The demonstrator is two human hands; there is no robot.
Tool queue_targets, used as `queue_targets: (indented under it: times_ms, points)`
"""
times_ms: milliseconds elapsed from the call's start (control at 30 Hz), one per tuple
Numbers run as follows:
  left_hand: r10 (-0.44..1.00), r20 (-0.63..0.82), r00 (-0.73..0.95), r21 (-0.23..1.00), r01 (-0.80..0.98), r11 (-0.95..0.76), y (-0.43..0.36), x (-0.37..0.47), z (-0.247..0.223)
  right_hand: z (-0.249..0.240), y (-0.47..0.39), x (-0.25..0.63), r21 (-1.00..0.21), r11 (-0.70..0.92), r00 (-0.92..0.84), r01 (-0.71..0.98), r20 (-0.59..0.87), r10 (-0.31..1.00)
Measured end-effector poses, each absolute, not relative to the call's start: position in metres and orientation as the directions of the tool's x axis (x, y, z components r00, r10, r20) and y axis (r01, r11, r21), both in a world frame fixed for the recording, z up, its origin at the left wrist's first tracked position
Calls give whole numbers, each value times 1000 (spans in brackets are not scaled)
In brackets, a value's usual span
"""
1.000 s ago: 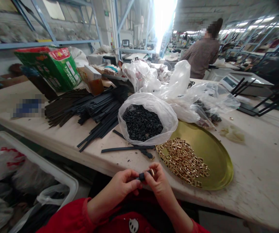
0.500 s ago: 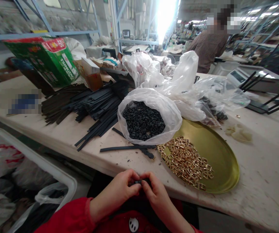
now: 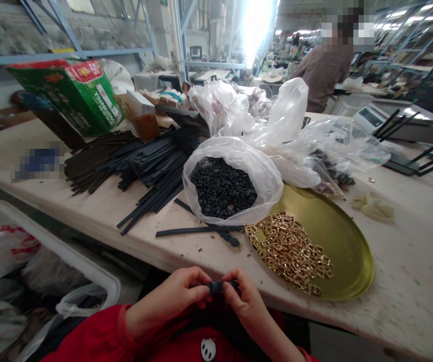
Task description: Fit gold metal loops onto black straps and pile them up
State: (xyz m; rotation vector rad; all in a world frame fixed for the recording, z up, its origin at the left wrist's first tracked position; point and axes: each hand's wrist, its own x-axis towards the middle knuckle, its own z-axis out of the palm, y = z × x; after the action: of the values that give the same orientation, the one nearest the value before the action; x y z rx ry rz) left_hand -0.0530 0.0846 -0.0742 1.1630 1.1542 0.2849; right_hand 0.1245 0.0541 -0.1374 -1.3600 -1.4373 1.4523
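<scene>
My left hand (image 3: 190, 290) and my right hand (image 3: 239, 293) meet in front of my lap, just off the table's near edge. Between their pinched fingertips runs a short dark strap (image 3: 215, 287), with what looks like a small black loop around it. Most of the strap is hidden by fingers. Beyond my hands stands a white plastic bag (image 3: 269, 188), open at the top and full of small black loops (image 3: 222, 188). To its right a gold oval tray (image 3: 352, 261) holds a heap of gold buckles (image 3: 292, 251). Loose dark straps (image 3: 186, 231) lie before the bag.
A bundle of dark straps (image 3: 152, 161) and a green box (image 3: 77, 100) occupy the left of the table. Clear plastic bags (image 3: 239, 110) are piled behind. At lower left is a white bin (image 3: 88, 261) with bags inside. A person (image 3: 322, 70) stands at the back right.
My hands have drawn slightly apart, the left one shifting left. More of the dark strap now shows between the fingertips.
</scene>
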Motion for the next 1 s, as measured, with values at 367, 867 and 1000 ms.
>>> queue_targets:
  times_ms: [367, 867, 1000]
  points:
    - [748, -551, 371, 834, 277, 477, 67, -42, -88, -123, 46, 134, -948, 1, -389, 317, -129, 912]
    - [811, -443, 382, 793, 590, 155, 61, -37, -75, -131, 30, 128, -950, 93, -345, 299, -17, 938]
    - [837, -404, 369, 809, 571, 139, 54, -32, -79, -134, 24, 123, -971, 92, -299, 219, 24, 954]
